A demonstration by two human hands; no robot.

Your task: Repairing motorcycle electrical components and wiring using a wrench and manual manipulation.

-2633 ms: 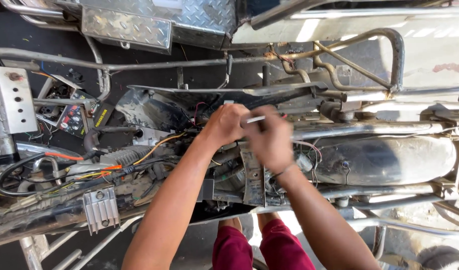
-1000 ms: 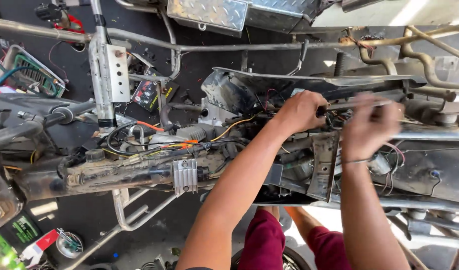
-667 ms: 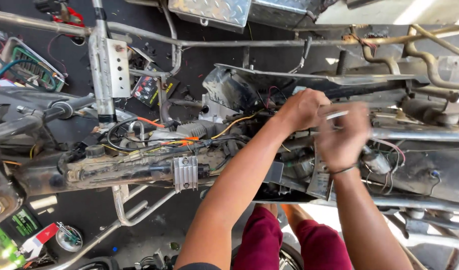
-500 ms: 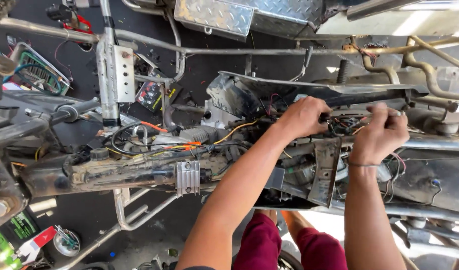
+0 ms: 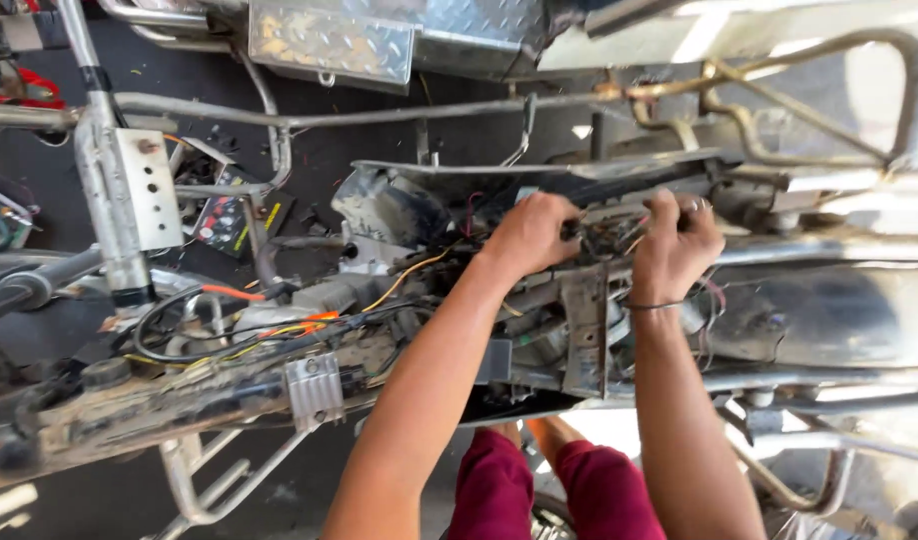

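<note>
Two bare hands meet over a stripped motorcycle frame (image 5: 179, 410): the left hand (image 5: 532, 233) and the right hand (image 5: 676, 243), a dark band on its wrist, each have their grip clenched into the wire bundle (image 5: 609, 228) that sits between them, just below the dark seat rail (image 5: 539, 180). Judging by the loose orange and yellow wires (image 5: 279, 325) trailing away to the left of the grip, the wiring looks only partly sorted, with much left untidy. Fingertips and any connector are buried in the tangle, so what exactly is pinched cannot be told; beyond the grip, the diamond-plate box (image 5: 329, 45) is cut off at the top.
</note>
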